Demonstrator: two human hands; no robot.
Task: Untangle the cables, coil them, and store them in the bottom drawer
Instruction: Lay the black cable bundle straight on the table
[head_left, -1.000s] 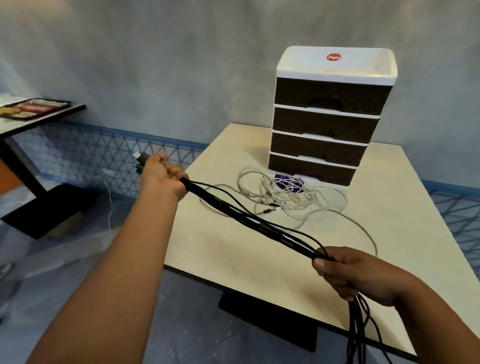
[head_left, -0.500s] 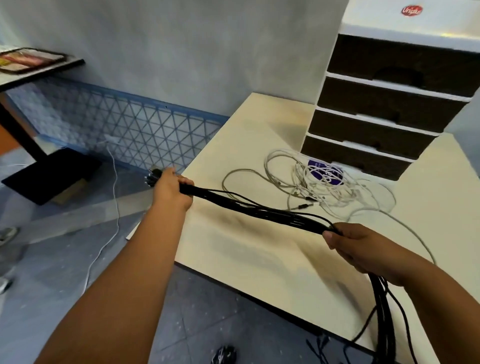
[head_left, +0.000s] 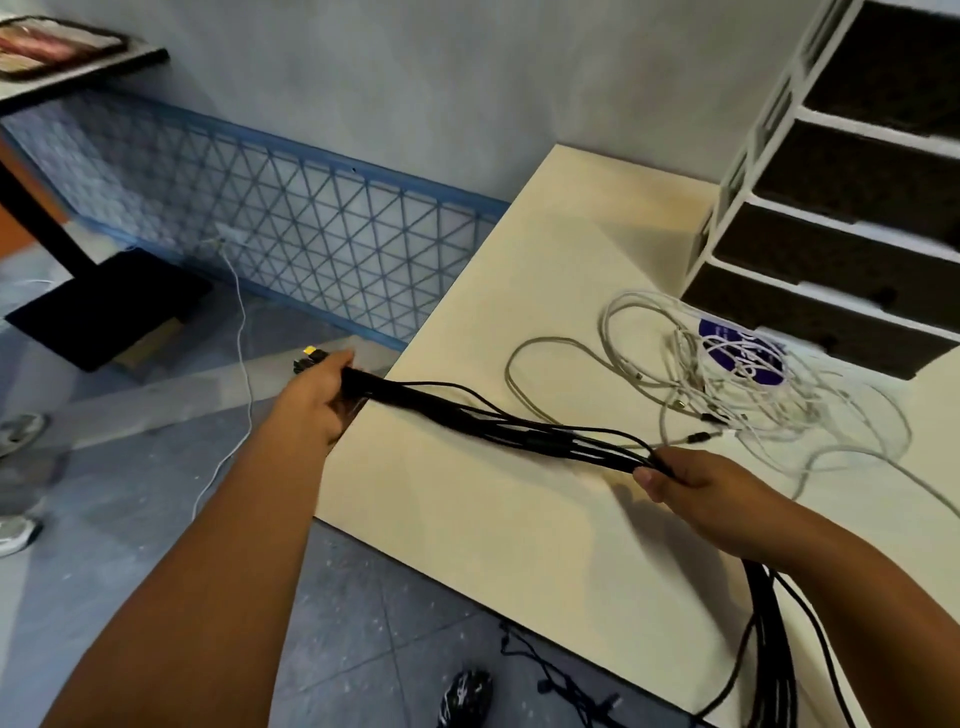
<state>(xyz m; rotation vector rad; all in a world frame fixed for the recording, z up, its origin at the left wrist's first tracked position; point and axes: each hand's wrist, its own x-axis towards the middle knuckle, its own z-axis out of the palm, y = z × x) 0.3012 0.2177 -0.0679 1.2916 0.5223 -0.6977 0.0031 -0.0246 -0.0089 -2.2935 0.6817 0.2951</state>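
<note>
Both hands grip the black cable bundle (head_left: 519, 423) above the counter (head_left: 519, 519): left hand (head_left: 317, 395) at its plug end, right hand (head_left: 696, 493) with fingers curled round it. Past the right hand the bundle drops off the frame's bottom edge. The white cable tangle (head_left: 727, 379) lies before the bottom drawer (head_left: 810, 317), and the drawer unit is cut off at the right.

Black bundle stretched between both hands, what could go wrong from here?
1. The black cables hang past the right hand off the table edge to the floor; the tails may snag or get stepped on.
2. The white cables lie loose just behind; coiling could catch them.
3. The bottom drawer looks closed, and both hands are full.
</note>
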